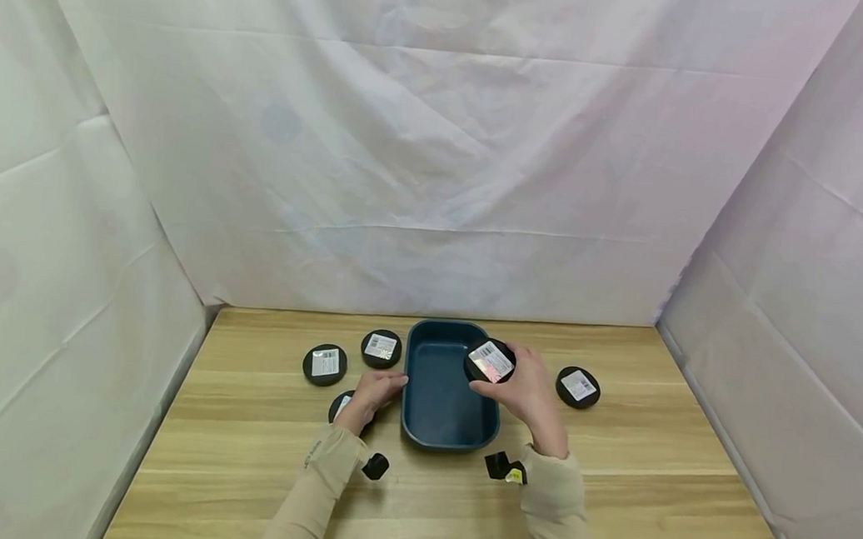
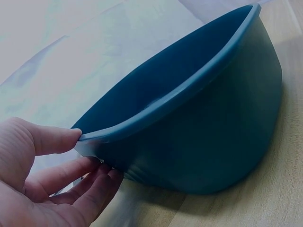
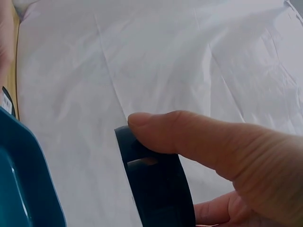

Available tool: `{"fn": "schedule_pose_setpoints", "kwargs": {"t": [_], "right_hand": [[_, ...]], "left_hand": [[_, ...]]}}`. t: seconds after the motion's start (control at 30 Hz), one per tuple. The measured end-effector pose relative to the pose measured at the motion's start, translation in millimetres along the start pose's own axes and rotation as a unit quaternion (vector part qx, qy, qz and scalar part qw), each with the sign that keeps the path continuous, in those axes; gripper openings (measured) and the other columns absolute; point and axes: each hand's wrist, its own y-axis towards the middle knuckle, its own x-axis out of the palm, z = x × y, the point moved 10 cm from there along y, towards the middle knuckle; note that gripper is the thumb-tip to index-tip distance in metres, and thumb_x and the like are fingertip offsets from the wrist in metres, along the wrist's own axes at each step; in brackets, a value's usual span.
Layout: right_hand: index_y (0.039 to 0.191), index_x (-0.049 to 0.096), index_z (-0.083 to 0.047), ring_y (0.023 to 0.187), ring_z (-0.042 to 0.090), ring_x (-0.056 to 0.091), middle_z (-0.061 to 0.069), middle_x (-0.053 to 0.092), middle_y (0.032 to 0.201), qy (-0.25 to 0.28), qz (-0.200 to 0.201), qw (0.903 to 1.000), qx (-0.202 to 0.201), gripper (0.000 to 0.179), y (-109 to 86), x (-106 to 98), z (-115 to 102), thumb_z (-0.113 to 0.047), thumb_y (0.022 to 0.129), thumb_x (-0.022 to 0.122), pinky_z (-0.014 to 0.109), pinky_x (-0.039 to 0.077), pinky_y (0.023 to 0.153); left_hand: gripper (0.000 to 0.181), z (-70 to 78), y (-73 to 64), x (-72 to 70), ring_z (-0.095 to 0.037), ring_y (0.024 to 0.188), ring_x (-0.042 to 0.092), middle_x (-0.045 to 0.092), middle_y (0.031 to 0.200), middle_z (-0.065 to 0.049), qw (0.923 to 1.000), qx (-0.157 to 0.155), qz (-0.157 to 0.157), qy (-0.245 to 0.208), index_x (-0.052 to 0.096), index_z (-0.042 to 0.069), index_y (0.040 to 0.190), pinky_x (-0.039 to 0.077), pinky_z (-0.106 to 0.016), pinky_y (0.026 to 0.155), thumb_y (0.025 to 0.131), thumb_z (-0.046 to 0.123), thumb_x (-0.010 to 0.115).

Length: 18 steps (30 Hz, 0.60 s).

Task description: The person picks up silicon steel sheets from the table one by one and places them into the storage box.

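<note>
A dark blue rectangular tub with rounded corners stands on the wooden table. My left hand holds its left side, thumb at the rim and fingers against the outer wall below. Over the tub's right side, my right hand grips a flat, round black disc with a white barcode label facing up. The right wrist view shows the thumb on the smooth, glossy edge of this black disc, with the other fingers partly hidden behind it.
Similar labelled black discs lie on the table: one left of the tub, another farther left, and one at right. A further disc is partly covered by my left hand. White cloth hangs behind the table.
</note>
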Motion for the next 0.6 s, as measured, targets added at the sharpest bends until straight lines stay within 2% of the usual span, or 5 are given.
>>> {"fn": "schedule_pose_setpoints", "kwargs": {"t": [0.17, 0.27, 0.33, 0.5, 0.6], "right_hand": [[0.133, 0.044, 0.005, 0.106, 0.039, 0.048, 0.025, 0.048, 0.124, 0.012, -0.003, 0.9999, -0.007, 0.083, -0.1, 3.8, -6.7, -0.03, 0.069, 0.083, 0.051, 0.043, 0.086], [0.133, 0.044, 0.004, 0.107, 0.039, 0.047, 0.025, 0.047, 0.124, 0.015, -0.006, 0.9998, -0.01, 0.082, 0.5, 7.8, -7.1, -0.029, 0.069, 0.083, 0.051, 0.043, 0.086], [0.133, 0.044, 0.004, 0.107, 0.038, 0.047, 0.025, 0.047, 0.124, 0.019, -0.009, 0.9997, -0.011, 0.082, 0.7, 10.3, -6.4, -0.028, 0.069, 0.083, 0.051, 0.043, 0.086], [0.134, 0.044, 0.003, 0.106, 0.038, 0.048, 0.024, 0.046, 0.124, 0.023, -0.013, 0.9996, -0.01, 0.082, -0.3, 15.9, -1.5, -0.028, 0.069, 0.083, 0.052, 0.043, 0.086], [0.134, 0.043, 0.003, 0.106, 0.038, 0.049, 0.024, 0.045, 0.126, 0.02, -0.016, 0.9996, -0.006, 0.083, -1.3, 22.2, 3.9, -0.028, 0.069, 0.084, 0.051, 0.044, 0.087]], "left_hand": [[0.034, 1.7, 0.6, 1.1, -0.01, 0.08, 0.062, 0.069, 0.096, -0.017, 0.9999, 0.012, -0.006, 0.0, 0.06, -0.016, 0.111, 0.049, -0.038, 0.088, 0.085, 0.006, 0.064], [0.035, 8.8, -6.4, 2.4, -0.012, 0.082, 0.063, 0.068, 0.099, -0.021, 0.9997, 0.024, -0.01, 0.006, 0.059, -0.017, 0.111, 0.048, -0.041, 0.09, 0.086, 0.005, 0.063], [0.033, 2.5, 1.4, 2.0, -0.013, 0.083, 0.064, 0.069, 0.097, -0.019, 0.9989, 0.04, -0.025, 0.0, 0.064, -0.012, 0.108, 0.049, -0.038, 0.087, 0.084, 0.01, 0.067], [0.032, -6.8, 10.9, -1.1, -0.012, 0.081, 0.063, 0.07, 0.092, -0.013, 0.9993, 0.034, -0.017, -0.002, 0.066, -0.01, 0.106, 0.051, -0.031, 0.081, 0.082, 0.011, 0.069], [0.033, -0.7, 3.6, -0.3, -0.01, 0.078, 0.061, 0.069, 0.092, -0.013, 0.9996, 0.023, -0.008, 0.01, 0.06, -0.017, 0.109, 0.05, -0.034, 0.083, 0.085, 0.006, 0.064]]}}
